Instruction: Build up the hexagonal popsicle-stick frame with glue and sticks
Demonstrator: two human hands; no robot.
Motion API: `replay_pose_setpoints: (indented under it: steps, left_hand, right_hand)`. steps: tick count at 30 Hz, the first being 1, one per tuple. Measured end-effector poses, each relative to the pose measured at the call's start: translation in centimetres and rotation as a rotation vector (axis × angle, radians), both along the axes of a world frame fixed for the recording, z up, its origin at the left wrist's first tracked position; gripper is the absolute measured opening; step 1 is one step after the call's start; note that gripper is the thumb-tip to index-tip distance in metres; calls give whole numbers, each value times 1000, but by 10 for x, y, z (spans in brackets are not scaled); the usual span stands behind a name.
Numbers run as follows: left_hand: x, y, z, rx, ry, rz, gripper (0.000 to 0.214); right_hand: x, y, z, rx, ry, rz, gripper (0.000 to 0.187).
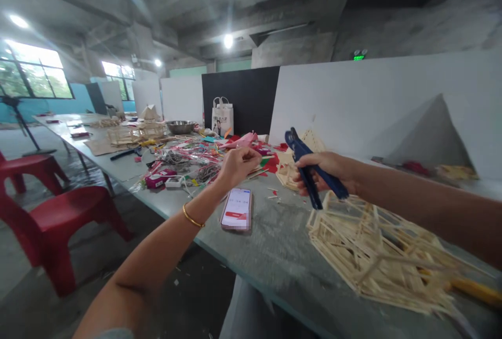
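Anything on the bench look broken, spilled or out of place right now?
The stick model by the right hand lies tipped and splayed. A phone sits near the table edge, with scraps scattered beside it.

Cutter: dark blue
Stick model: pale wood
Counter: grey
Chairs: red
Bangle: gold
Phone: white screen, red band

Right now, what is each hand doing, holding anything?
Left hand: closed, pinching something too small to make out.
Right hand: closed around blue-handled pliers, above the stick model.
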State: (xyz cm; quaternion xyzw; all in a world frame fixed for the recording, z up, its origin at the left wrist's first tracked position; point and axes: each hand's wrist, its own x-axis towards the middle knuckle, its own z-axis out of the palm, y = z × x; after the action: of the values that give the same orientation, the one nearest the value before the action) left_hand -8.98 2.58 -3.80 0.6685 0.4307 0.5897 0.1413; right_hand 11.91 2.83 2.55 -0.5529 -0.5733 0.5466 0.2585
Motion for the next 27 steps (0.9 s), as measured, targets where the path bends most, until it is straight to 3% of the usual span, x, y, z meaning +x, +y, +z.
replay_pose_setpoints:
  steps: [6, 9, 18, 27]
  left_hand:
    - [-10, 63, -6, 41, -187, 179, 13]
    - [-7, 82, -11, 6, -185, 212, 13]
    - [-7, 84, -25, 31, 38, 317, 12]
    - [11, 88, -34, 38, 156, 347, 10]
  right_hand:
    - [-4, 24, -19, -179, -95, 30, 23]
    - [-13, 33, -28, -204, -144, 93, 22]
    - [-26, 64, -54, -132, -218, 154, 19]
    - [-30, 60, -53, -126, -188, 165, 8]
